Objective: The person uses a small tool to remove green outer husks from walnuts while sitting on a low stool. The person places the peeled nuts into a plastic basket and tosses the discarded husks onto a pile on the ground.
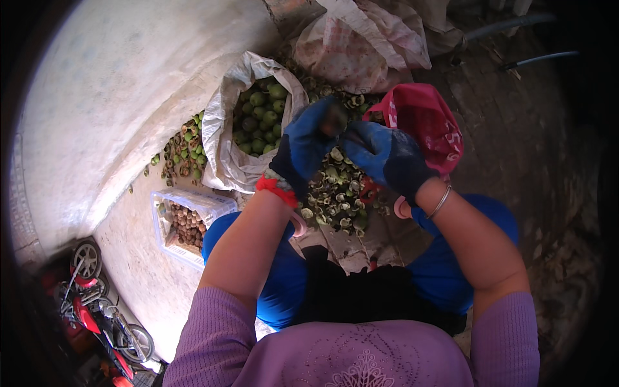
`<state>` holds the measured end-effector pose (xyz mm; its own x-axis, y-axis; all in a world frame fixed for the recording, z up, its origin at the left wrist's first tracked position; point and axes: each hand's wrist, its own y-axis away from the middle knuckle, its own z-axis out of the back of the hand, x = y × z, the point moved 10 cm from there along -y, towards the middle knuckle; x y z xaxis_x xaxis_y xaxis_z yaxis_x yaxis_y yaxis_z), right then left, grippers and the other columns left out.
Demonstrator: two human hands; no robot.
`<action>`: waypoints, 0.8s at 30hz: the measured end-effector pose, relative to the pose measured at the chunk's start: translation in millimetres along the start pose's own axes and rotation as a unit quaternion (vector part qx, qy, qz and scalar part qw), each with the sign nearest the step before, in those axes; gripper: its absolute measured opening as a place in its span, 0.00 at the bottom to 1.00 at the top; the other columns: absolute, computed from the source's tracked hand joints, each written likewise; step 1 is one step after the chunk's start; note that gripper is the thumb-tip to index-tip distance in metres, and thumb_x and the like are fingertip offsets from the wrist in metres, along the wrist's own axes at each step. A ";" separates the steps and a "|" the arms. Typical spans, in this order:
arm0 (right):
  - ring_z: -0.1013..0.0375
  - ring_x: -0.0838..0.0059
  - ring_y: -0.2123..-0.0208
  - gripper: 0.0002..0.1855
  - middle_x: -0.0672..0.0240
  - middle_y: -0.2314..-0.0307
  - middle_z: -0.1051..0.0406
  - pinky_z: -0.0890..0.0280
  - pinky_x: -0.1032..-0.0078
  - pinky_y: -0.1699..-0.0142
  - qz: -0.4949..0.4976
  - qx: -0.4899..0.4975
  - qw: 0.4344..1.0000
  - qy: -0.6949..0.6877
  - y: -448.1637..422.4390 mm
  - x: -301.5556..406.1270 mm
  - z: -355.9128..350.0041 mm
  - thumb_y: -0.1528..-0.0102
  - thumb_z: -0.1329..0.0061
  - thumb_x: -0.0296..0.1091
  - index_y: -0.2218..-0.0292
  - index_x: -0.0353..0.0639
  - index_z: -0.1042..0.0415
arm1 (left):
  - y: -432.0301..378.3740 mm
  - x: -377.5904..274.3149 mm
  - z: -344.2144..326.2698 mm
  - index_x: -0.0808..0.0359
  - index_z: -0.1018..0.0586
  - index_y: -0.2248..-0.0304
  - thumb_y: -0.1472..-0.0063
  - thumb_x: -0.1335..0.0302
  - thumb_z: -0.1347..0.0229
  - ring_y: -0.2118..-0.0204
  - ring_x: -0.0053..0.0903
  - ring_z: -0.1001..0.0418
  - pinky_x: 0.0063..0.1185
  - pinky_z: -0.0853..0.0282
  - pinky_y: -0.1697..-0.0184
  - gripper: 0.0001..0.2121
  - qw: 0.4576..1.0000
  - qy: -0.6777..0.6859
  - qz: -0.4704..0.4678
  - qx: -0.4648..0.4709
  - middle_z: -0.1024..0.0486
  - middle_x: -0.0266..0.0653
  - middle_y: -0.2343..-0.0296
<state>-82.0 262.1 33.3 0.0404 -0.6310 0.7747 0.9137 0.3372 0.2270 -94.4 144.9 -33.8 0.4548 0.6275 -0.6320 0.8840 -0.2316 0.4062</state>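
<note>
Both my hands wear blue coated work gloves and meet above a heap of split green walnut husks [338,188]. A blurred, dark round walnut [333,119] sits in the fingers of my left hand [307,140]. Close beside it, my right hand [382,152] has curled fingers with a dark gap at the thumb; whether it grips a tool is not clear. Under the right wrist lies a red object [369,189], partly hidden. Left of my hands stands a white woven sack [217,140] with its mouth rolled open, holding green-hulled walnuts [258,113].
A pink-red bag [437,126] stands open on the right. Shelled-out brown walnuts [186,225] fill part of a clear plastic crate [164,242] by my left knee. More husks [186,152] lie along the wall. Behind is a large pale sack [353,48]; a red motorcycle [96,309] is parked far left.
</note>
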 end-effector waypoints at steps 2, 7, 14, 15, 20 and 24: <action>0.29 0.54 0.65 0.18 0.56 0.68 0.29 0.35 0.64 0.61 0.003 0.008 1.000 0.004 -1.6 1.9 -1.6 0.50 0.53 0.47 0.62 0.46 0.29 | -2.7 3.0 4.8 0.62 0.31 0.53 0.40 0.66 0.51 0.63 0.21 0.30 0.25 0.32 0.59 0.17 0.999 -0.020 0.008 0.040 0.29 0.32 0.66; 0.29 0.54 0.64 0.18 0.55 0.68 0.29 0.35 0.65 0.61 0.000 0.007 1.000 -0.025 -4.0 -7.2 1.3 0.50 0.52 0.47 0.62 0.45 0.29 | 1.6 -10.6 -21.8 0.64 0.28 0.63 0.43 0.69 0.51 0.70 0.18 0.34 0.18 0.37 0.67 0.10 0.998 -0.025 -0.027 0.053 0.30 0.31 0.72; 0.27 0.72 0.70 0.18 0.63 0.73 0.27 0.35 0.76 0.66 -0.131 0.098 0.957 -0.238 -2.7 -19.0 -20.3 0.47 0.54 0.46 0.63 0.40 0.28 | 0.0 -11.0 -21.4 0.66 0.33 0.51 0.41 0.72 0.53 0.64 0.21 0.30 0.21 0.34 0.60 0.18 0.979 0.007 -0.015 0.201 0.27 0.36 0.67; 0.28 0.76 0.71 0.18 0.65 0.74 0.27 0.35 0.79 0.67 -0.164 0.123 0.938 -0.280 1.1 -14.9 -22.5 0.47 0.55 0.46 0.63 0.40 0.28 | -0.7 -10.0 -18.6 0.67 0.34 0.51 0.41 0.73 0.53 0.65 0.21 0.30 0.21 0.34 0.60 0.18 0.982 0.020 -0.013 0.187 0.27 0.36 0.67; 0.29 0.81 0.73 0.18 0.69 0.76 0.28 0.36 0.84 0.69 -0.145 0.156 0.915 -0.343 2.1 -7.8 -17.8 0.46 0.56 0.46 0.62 0.41 0.28 | -3.9 -5.5 -12.6 0.68 0.34 0.50 0.40 0.73 0.54 0.65 0.21 0.31 0.22 0.34 0.59 0.18 0.989 0.046 -0.016 0.136 0.28 0.37 0.66; 0.29 0.81 0.73 0.18 0.69 0.74 0.28 0.36 0.83 0.69 -0.064 0.176 0.916 -0.356 0.1 1.2 -13.9 0.46 0.56 0.46 0.61 0.41 0.28 | 0.9 -9.4 -20.0 0.67 0.35 0.50 0.40 0.73 0.54 0.65 0.22 0.31 0.22 0.34 0.58 0.19 0.984 0.060 -0.026 0.164 0.29 0.36 0.68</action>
<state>-76.3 251.7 26.0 -0.4455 -0.1078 0.8888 0.7008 0.5758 0.4211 -100.1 153.7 -14.3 0.4086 0.7241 -0.5556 0.9024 -0.4118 0.1270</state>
